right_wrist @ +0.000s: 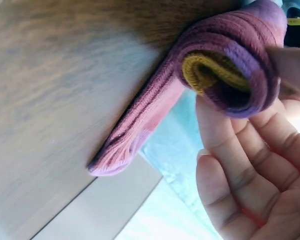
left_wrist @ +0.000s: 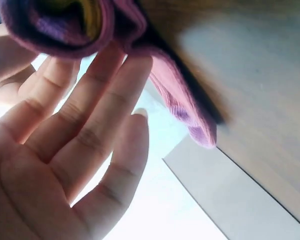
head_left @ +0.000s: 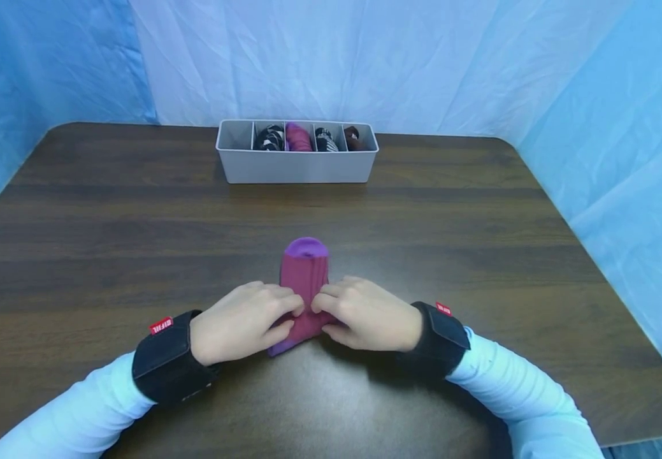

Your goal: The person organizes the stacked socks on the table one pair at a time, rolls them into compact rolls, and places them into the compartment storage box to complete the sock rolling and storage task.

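Note:
A dark pink sock (head_left: 303, 273) with a purple cuff lies on the table in the head view, its cuff end pointing away from me. The near part is rolled up; in the right wrist view the roll (right_wrist: 264, 37) shows a spiral with mustard yellow inside. My left hand (head_left: 250, 319) holds the roll's left end, thumb on the near side and fingertips on the far side. At the right end, my right hand (head_left: 367, 314) holds it the same way. A purple corner of fabric sticks out beneath the left hand.
A grey divided box (head_left: 296, 167) stands at the far side of the brown table (head_left: 136, 223). Several of its compartments hold rolled items: black-and-white ones, a pink one (head_left: 299, 138) and a brown one (head_left: 353, 138). Blue sheeting (head_left: 331, 57) hangs behind the table.

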